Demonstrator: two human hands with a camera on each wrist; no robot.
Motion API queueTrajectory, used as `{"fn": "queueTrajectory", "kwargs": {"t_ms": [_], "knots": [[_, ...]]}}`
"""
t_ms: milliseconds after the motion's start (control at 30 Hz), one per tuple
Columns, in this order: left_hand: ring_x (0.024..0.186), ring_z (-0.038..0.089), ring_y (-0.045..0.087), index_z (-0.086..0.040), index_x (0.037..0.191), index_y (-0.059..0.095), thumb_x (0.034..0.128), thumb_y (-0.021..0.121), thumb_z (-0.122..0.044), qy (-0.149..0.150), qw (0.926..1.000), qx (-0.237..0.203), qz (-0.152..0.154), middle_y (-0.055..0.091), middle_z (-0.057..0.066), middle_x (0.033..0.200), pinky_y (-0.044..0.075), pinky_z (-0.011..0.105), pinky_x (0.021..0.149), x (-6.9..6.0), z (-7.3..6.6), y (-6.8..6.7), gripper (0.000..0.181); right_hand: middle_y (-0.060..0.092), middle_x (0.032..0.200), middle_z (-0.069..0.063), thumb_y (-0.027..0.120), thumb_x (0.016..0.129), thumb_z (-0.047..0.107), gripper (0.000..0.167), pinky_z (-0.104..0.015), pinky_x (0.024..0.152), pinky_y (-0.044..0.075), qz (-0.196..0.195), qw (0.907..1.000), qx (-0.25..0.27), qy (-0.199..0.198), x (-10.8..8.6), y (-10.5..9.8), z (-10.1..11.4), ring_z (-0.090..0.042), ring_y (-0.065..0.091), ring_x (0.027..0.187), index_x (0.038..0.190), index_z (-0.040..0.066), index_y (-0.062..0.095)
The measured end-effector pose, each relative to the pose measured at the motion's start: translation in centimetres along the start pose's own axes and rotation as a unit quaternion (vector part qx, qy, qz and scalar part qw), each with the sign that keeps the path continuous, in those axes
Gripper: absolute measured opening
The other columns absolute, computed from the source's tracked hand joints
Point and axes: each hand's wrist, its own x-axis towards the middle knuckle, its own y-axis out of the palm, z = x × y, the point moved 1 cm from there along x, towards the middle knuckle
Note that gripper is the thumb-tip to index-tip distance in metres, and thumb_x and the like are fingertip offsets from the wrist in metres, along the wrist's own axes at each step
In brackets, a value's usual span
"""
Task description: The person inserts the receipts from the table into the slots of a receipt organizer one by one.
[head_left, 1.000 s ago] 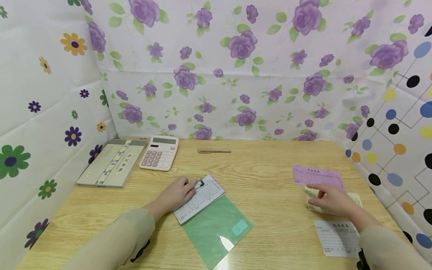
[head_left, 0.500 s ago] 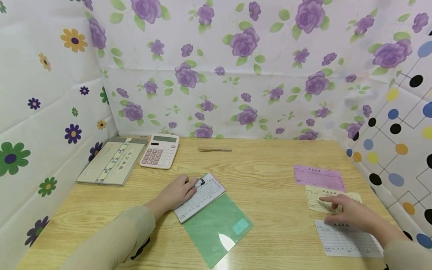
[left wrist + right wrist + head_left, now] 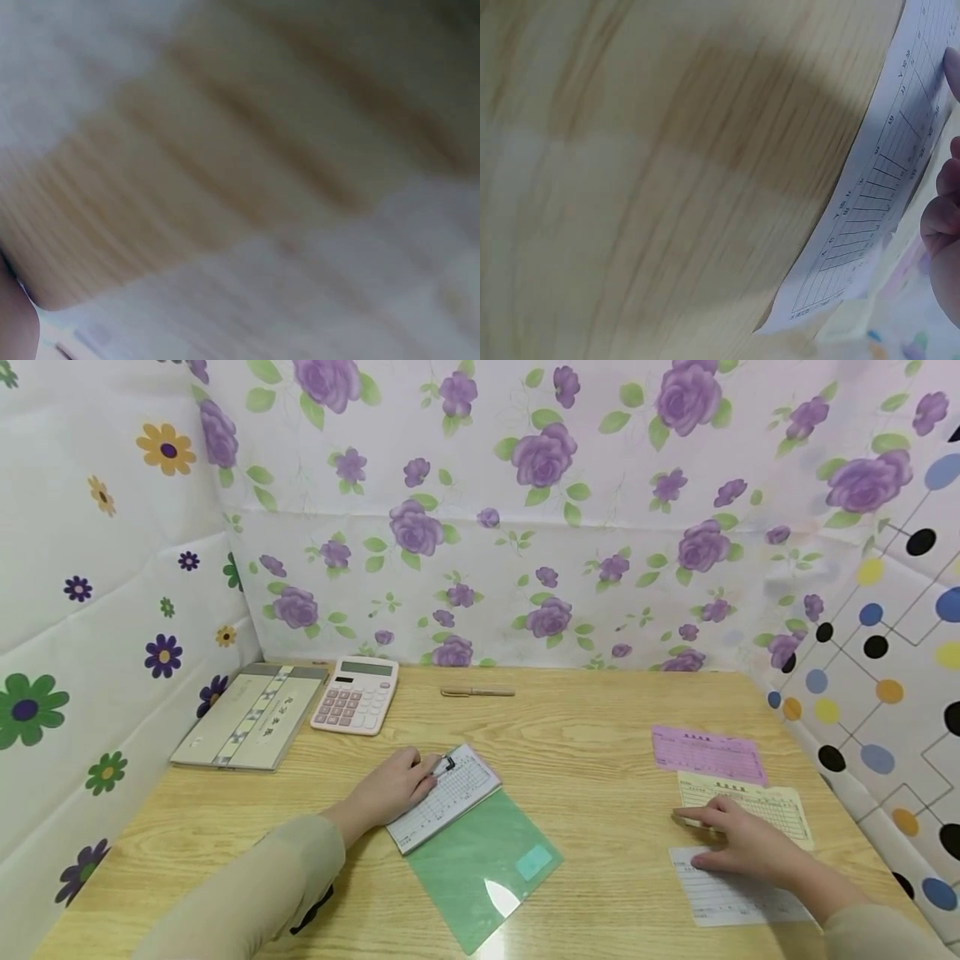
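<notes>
1 clipped pad (image 3: 452, 800) lies partly under our left hand (image 3: 390, 789), its grip unclear; our right hand (image 3: 742, 843), unclenched, touches 1 white slip (image 3: 723, 900).

The head camera looks forward and down from above the near side of the table (image 3: 585, 760), so both forearms enter from below, and its wide view reaches up to the flowered cloth (image 3: 487, 581) behind. The left wrist camera is very close to the wood, so its picture is mostly blurred, with the grain running diagonally. The right wrist camera also looks from near at the wood, but it is rolled: the grain stands steep, and the fingers of the right hand (image 3: 750, 847) come in at the right edge. This view and the head view share that hand and the white slip (image 3: 742, 902) beside it.
</notes>
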Motion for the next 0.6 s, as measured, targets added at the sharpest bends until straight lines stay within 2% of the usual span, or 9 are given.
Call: {"fn": "queueTrajectory", "kwargs": {"t_ms": [300, 600], "knots": [[0.074, 0.014, 0.036, -0.007, 0.134, 0.052, 0.0954, 0.054, -0.026, 0.000, 1.0000, -0.001, -0.008, 0.039, 0.003, 0.086, 0.035, 0.029, 0.066, -0.1, 0.0, 0.0, 0.043, 0.044, 0.096, 0.002, 0.069, 0.079, 0.050, 0.063, -0.023, 0.057, 0.034, 0.005, 0.9991, 0.033, -0.028, 2.7, 1.0, 3.5, -0.009, 0.039, 0.073, 0.132, 0.020, 0.054], [0.074, 0.014, 0.036, -0.006, 0.135, 0.050, 0.0958, 0.054, -0.026, -0.008, 1.0000, -0.002, 0.001, 0.039, 0.003, 0.086, 0.035, 0.030, 0.065, -0.1, -0.2, -0.1, 0.044, 0.044, 0.095, 0.005, 0.071, 0.081, 0.041, 0.055, -0.023, 0.058, 0.036, 0.005, 0.9982, 0.031, -0.052, 5.8, 2.1, 7.1, -0.009, 0.040, 0.071, 0.130, 0.021, 0.057]]}}
